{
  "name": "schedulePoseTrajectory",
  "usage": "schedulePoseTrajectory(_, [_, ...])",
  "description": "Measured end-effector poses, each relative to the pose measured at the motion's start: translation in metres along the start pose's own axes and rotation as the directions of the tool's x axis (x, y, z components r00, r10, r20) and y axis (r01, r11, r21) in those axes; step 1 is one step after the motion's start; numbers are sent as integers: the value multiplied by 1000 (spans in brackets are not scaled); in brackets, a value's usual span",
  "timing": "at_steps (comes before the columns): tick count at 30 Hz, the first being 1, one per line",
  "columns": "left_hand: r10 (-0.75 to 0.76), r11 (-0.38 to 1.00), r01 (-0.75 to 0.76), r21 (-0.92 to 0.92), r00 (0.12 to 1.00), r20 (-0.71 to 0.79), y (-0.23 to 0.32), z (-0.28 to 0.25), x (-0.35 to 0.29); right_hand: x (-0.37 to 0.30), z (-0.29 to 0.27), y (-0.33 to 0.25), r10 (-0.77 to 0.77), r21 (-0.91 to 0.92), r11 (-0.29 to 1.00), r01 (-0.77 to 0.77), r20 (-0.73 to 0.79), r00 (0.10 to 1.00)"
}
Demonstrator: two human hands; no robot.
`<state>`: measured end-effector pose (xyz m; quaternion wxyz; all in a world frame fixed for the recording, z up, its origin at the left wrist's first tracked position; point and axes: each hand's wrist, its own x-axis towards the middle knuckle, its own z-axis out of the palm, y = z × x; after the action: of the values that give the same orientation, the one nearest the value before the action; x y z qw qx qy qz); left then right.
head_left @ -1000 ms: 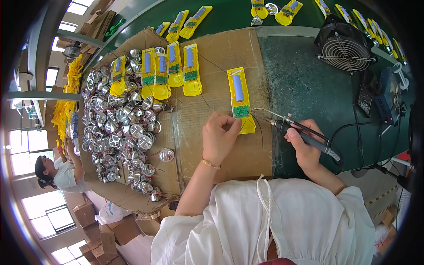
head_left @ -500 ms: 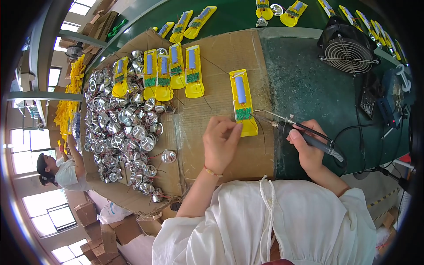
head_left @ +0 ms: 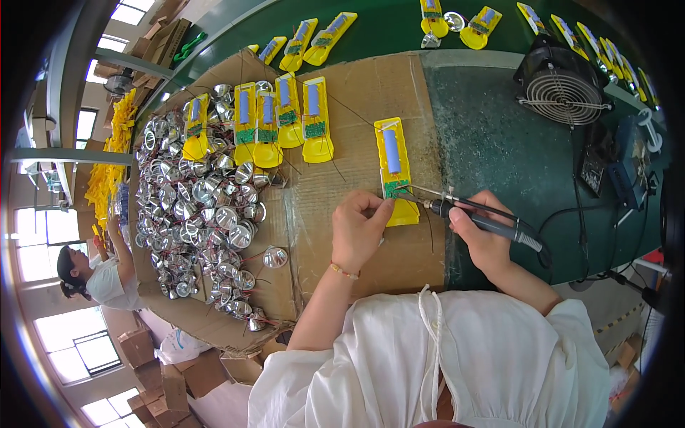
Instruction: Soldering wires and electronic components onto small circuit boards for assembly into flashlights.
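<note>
**Soldering iron tip on a yellow housing's circuit board**

Soldering iron [head_left: 485, 220] sits gripped in the right hand [head_left: 485, 239], its tip touching the green circuit board [head_left: 394, 189] of a yellow housing [head_left: 394, 167] lying on the cardboard sheet [head_left: 371, 93]. The left hand [head_left: 359, 230] pinches the housing's near end, fingers curled. A pile of silver reflectors [head_left: 196, 214] lies well to the left; a small fan [head_left: 560, 82] stands on the green bench [head_left: 485, 128].

A green desk [head_left: 499, 135] carries a cardboard sheet [head_left: 364, 93], with a small black fan [head_left: 560, 82] right of it and yellow housings [head_left: 314, 39] beyond it.
</note>
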<state>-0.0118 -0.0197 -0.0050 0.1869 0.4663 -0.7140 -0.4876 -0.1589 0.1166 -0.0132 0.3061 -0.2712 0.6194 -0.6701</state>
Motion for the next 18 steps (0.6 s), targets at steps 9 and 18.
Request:
schedulePoseTrajectory(9, [2,1000,-2,-19,1000,15,-3,-3,5,-5,-5,-4,-14,65,998,18,-55,998])
schedulePoseTrajectory(18, [-63,994,62,-94,998,-14,3,-5,1,-2,-36,2,-27,47,998,34,-137,990])
